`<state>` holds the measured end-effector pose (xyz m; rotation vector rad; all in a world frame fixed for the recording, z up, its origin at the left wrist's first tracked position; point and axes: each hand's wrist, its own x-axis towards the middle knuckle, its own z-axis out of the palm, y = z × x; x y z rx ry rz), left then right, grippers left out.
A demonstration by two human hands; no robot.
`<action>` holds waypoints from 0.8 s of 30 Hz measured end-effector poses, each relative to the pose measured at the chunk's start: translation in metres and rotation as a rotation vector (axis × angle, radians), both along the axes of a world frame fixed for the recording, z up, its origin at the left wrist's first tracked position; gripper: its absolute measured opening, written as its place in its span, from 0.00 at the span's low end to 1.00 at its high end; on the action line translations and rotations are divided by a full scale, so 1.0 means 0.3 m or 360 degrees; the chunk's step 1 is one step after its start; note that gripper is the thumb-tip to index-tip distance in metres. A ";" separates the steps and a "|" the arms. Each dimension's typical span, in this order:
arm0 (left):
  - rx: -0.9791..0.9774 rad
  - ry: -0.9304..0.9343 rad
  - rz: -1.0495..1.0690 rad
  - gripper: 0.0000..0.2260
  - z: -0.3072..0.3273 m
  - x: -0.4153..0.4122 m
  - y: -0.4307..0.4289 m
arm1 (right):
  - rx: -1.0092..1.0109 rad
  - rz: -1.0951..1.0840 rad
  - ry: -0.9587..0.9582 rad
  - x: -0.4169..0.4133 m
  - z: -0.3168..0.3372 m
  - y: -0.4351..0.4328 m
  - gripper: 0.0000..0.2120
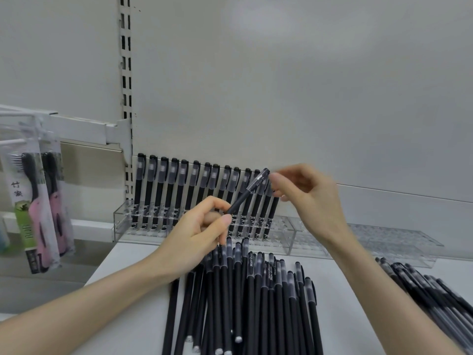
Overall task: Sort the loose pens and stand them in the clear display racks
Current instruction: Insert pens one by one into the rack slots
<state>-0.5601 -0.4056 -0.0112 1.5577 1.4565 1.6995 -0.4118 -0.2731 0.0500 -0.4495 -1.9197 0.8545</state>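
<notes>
One pen (247, 194) is pinched at its lower barrel by the left hand (202, 226), centre frame. The right hand (307, 198) meets the cap with blurred fingers; its grip cannot be determined. Roughly a dozen standing pens (163, 190) fill the clear rack (120, 221) behind, while the right-side racks (384, 242) hold none. Many loose pens (256, 290) remain on the tabletop (143, 290), with a second pile (430, 290) lower right. Open room lies above the racks.

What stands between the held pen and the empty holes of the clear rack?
Only the person's own right hand, at the cap of the pen, hangs above the empty holes right of the standing pens.
</notes>
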 end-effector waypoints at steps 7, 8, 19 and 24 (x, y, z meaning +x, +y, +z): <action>-0.0058 0.0070 0.0045 0.05 -0.002 0.008 -0.009 | -0.0388 0.0439 0.0098 -0.033 -0.004 -0.056 0.08; -0.0046 0.0173 0.0101 0.06 -0.004 0.006 -0.010 | -0.0394 0.0447 0.0109 -0.029 0.001 -0.053 0.09; -0.0219 0.1104 0.0416 0.28 -0.041 -0.009 0.009 | 0.0131 -0.0097 0.0246 0.079 0.044 0.065 0.16; -0.0273 0.1251 0.0428 0.32 -0.044 -0.014 0.014 | 0.0218 -0.0184 0.0221 0.081 0.022 0.091 0.14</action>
